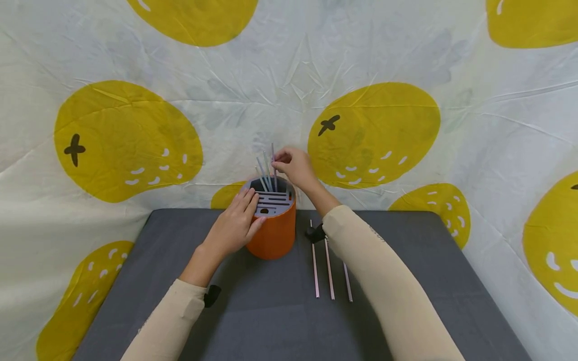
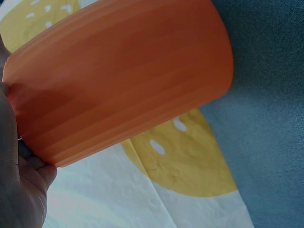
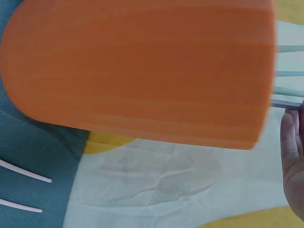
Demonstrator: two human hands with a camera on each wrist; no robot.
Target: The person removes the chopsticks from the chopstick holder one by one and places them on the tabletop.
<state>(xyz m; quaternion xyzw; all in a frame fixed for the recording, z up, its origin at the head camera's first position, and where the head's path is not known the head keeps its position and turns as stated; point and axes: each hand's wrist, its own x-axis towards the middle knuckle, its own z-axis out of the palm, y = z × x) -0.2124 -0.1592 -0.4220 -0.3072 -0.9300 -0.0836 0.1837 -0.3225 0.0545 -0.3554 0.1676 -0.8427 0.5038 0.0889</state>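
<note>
An orange round knife block (image 1: 273, 235) stands upright on the table, with a grey slotted top (image 1: 273, 199) and a larger dark opening at its back. My left hand (image 1: 235, 220) rests over the left of its rim, fingers extended across the top. In the left wrist view the thumb (image 2: 47, 175) touches the rim. With thumb and fingertips my right hand (image 1: 293, 165) pinches a thin purplish chopstick (image 1: 273, 150), upright, its lower end inside the back opening. Several pale green and blue chopsticks (image 1: 260, 165) lean beside it there. The block's inside is hidden.
Three pink chopsticks (image 1: 329, 276) lie on the grey tablecloth (image 1: 280, 321), right of the block and partly under my right forearm. A white curtain with yellow fruit prints (image 1: 253, 85) hangs right behind the table.
</note>
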